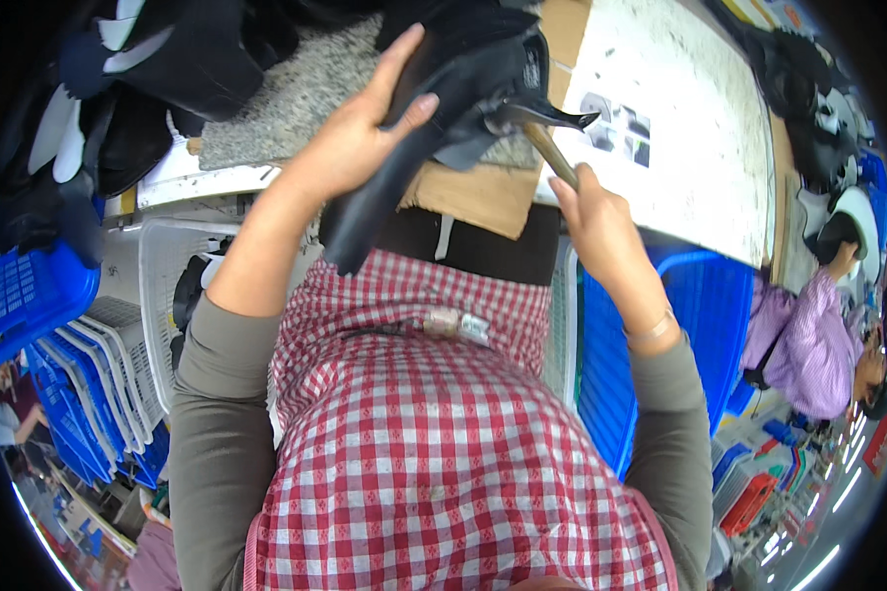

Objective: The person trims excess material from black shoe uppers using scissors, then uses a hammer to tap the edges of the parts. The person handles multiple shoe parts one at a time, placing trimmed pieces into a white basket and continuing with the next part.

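Note:
A black leather boot upper (443, 98) lies over the worktop's near edge, its narrow part hanging toward my apron. My left hand (360, 138) holds it down, thumb and index finger spread over the leather; the other fingers are mostly hidden. In my right hand (593, 212) is a hammer (552, 153), gripped by its wooden handle. Its dark, curved metal head meets the leather at the upper's right side. Beneath the upper are a speckled stone slab (296, 98) and a piece of brown cardboard (483, 197).
More black pieces with white parts (187, 59) are heaped at the left. A white board with a printed picture sheet (616, 128) is on the right. Blue crates (680, 335) and a white basket (158, 295) stand below the worktop. At far right, a person in a purple-striped top (818, 335) works.

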The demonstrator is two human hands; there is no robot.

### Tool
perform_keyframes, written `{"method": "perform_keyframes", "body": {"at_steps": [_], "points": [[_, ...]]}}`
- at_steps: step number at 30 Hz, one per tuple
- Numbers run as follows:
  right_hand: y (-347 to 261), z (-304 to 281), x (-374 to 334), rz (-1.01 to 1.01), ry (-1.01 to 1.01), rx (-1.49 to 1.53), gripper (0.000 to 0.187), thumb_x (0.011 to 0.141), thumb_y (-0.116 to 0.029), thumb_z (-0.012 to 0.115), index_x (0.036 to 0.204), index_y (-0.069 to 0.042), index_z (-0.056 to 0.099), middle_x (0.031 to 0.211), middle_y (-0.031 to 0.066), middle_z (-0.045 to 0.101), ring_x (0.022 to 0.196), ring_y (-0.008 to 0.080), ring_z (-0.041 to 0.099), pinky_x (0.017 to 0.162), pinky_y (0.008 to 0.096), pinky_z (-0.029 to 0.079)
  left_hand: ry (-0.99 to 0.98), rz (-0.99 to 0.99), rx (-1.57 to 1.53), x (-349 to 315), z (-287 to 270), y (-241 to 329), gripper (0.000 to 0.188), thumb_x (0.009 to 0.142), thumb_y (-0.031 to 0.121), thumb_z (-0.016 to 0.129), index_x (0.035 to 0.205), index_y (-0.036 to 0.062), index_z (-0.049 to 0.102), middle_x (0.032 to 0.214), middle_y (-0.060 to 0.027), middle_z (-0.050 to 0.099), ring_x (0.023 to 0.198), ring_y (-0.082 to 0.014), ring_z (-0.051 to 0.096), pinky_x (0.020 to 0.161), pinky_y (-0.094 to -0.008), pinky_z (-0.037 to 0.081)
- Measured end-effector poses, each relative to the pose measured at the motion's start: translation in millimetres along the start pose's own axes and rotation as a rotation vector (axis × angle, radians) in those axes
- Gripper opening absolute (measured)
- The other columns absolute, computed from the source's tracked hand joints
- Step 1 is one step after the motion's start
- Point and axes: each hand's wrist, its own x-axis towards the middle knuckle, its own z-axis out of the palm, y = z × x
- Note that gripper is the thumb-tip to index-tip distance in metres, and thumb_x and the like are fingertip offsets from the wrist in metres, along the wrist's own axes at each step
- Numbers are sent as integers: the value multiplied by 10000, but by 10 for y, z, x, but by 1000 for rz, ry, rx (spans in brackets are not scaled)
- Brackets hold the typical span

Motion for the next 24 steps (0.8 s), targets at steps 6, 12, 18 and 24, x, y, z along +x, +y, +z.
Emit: {"method": "perform_keyframes", "body": {"at_steps": [6, 12, 18, 24], "points": [[216, 307, -67, 185, 119, 262, 345, 1089, -285, 528, 1173, 46, 580, 756, 326, 625, 739, 527, 641, 632, 511, 500, 4, -13, 10, 6, 0, -20, 784, 1044, 425, 601, 1650, 130, 199, 1641, -228, 361, 1507, -372, 386, 1224, -421, 329], [339, 506, -176, 184, -21, 326, 398, 1100, -386, 524, 1010, 1, 532, 625, 100, 527, 524, 209, 527, 501, 367, 415, 55, -55, 259, -407, -141, 442, 927, 899, 160, 705, 1654, 157, 167, 1394, -268, 603, 1026, -462, 700, 865, -510, 576], [149, 377, -662, -74, -293, 1007, 387, 1093, -402, 511, 1011, -29, 576, 656, -40, 442, 553, 48, 394, 482, 225, 316, 248, -307, 591, -2562, -1117, 657, 1003, 767, -36, 712, 1642, 172, 268, 1627, -159, 405, 1376, -345, 544, 1064, -407, 524], [-71, 535, -736, -221, -227, 534, 381, 1065, -360, 582, 1025, 18, 563, 742, 267, 565, 672, 464, 598, 598, 443, 482, 30, -1222, 1299, -3694, -1743, 276, 834, 824, 55, 800, 1562, 77, 412, 1532, -250, 482, 1390, -457, 487, 1143, -482, 424]]}}
